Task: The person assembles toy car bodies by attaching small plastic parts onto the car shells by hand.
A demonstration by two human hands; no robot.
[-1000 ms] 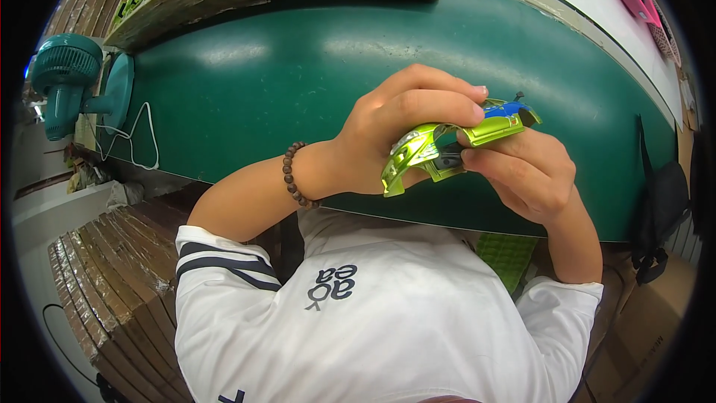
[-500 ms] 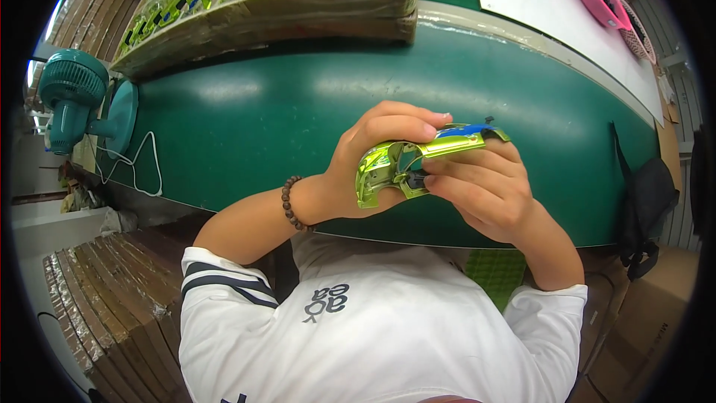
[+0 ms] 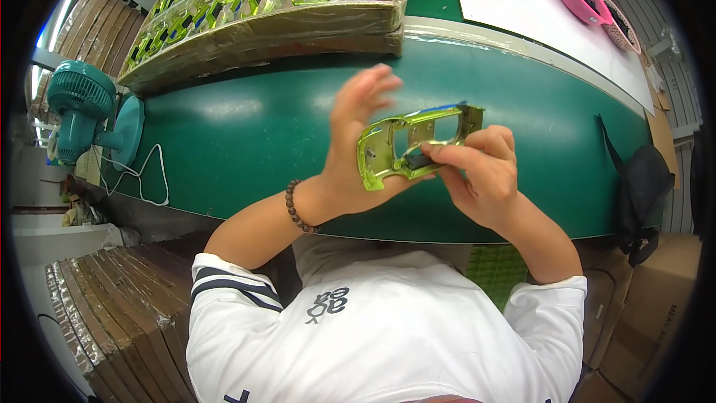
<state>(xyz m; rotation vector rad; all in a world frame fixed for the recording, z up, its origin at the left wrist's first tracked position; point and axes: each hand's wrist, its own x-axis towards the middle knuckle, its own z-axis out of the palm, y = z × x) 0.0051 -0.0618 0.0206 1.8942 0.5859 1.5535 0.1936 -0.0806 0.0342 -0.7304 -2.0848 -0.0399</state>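
Above the near edge of the green tabletop [image 3: 224, 134] | left hand [image 3: 358, 157] is cradling the glossy lime-green toy car body shell [image 3: 406, 145], fingers spread | right hand [image 3: 477, 172] is pinching a small dark part [image 3: 419, 158] into it | step, judging: fitting the insert | next: pressing it seated squarely.

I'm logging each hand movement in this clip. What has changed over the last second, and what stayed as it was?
The left hand opened: its fingers, earlier curled over the green toy car shell, now spread upward, with the shell resting against the palm. The shell has turned so its hollow underside faces the camera. The right hand still pinches the shell's lower edge. The green table and the teal fan look unchanged.
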